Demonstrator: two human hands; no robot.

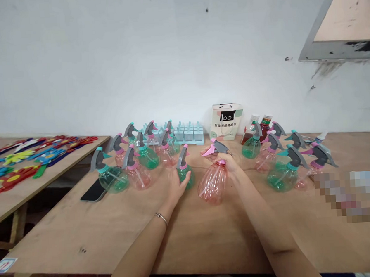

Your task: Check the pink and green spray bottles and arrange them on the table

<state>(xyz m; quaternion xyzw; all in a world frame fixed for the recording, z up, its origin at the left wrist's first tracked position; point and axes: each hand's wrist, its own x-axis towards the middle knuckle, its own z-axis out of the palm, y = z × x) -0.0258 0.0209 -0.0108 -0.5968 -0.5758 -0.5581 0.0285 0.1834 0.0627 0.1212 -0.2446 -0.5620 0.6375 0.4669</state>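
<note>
My left hand is wrapped round the body of a green spray bottle with a grey and pink trigger head, upright on the table. My right hand grips a clear pink spray bottle at its neck, below the grey and pink trigger head; this bottle leans a little. Fingers of the right hand show behind the pink nozzle. Left of my hands several spray bottles stand in a group, among them a green one and a pink one. More stand to the right, including a green one.
A phone lies at the left of the wooden table. Along the wall are a light blue mould tray, a paper bag and red bottles. Colourful hand-shaped items cover another table at left.
</note>
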